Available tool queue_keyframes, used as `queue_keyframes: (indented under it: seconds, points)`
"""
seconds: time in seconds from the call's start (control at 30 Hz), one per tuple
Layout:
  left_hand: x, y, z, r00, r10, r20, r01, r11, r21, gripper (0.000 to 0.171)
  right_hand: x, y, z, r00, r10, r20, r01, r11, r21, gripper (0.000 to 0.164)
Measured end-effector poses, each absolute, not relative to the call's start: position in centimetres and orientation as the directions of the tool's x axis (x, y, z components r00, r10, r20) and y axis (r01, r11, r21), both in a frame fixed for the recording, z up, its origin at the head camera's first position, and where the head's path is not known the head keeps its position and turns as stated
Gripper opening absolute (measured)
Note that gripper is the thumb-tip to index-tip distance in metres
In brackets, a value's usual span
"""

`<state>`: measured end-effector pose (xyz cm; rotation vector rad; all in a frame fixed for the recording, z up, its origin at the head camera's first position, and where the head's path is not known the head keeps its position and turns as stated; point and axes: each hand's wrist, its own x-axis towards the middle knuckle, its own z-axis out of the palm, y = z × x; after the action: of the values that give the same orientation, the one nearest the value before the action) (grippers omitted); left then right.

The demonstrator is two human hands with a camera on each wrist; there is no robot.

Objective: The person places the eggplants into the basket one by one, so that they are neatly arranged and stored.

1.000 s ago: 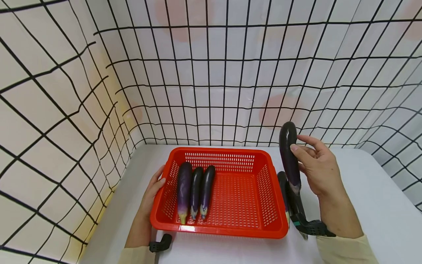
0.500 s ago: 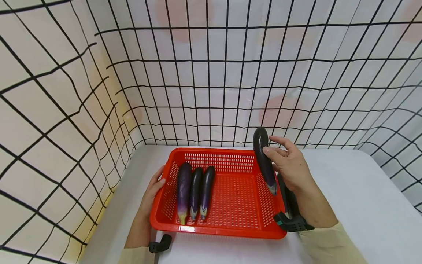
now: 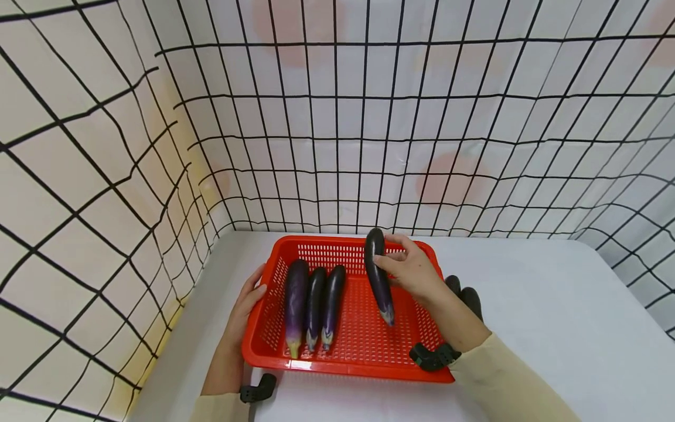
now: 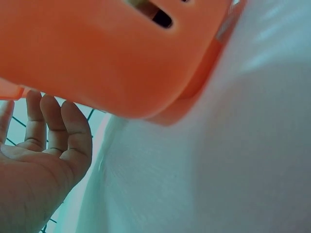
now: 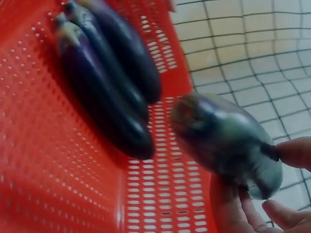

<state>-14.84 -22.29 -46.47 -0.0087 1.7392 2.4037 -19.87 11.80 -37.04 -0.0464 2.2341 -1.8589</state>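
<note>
Head | right hand (image 3: 413, 271) pinching eggplant (image 3: 379, 284) | upper half gripped, stem end below

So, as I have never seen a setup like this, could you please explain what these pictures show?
Certainly. There is no machine here: a person works bare-handed, so each grip is simply a hand. The wide picture comes from a camera worn on the head, looking forward and down. The two closer ones come from cameras on the left and right wrists.

A red basket sits on a white table, with black wire mesh behind. Three eggplants lie side by side inside it. Two more eggplants are just right of it, partly hidden by the arm.

The left grip touches the basket's left side. The right grip holds another eggplant over the basket, apart from the three inside.
</note>
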Motion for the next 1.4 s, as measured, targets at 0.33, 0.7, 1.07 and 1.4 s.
queue_keyframes:
  seconds: [0.33, 0.7, 1.07, 1.4]
  points:
    - [-14.8, -22.2, -46.5, -0.985, 0.130, -0.116, -0.150, -0.291, 0.945, 0.055, -21.0, 9.3, -38.8, -0.954, -0.174, -0.244, 0.201, 0.231, -0.952, 0.066]
    - [-14.9, -22.4, -46.4, -0.986, 0.128, -0.104, -0.136, -0.283, 0.949, 0.057, -21.1, 7.1, -41.0, -0.918, -0.167, -0.359, 0.305, 0.280, -0.910, 0.071]
    - [-14.9, -22.3, -46.5, -0.986, 0.115, -0.117, -0.144, -0.275, 0.950, 0.056, -20.8, 6.6, -42.2, -0.909, -0.181, -0.375, 0.301, 0.335, -0.893, 0.080]
    - [-14.9, -22.3, -46.5, -0.986, 0.115, -0.118, -0.146, -0.276, 0.950, 0.057, -20.7, 6.2, -42.8, -0.898, -0.172, -0.404, 0.339, 0.314, -0.887, 0.078]
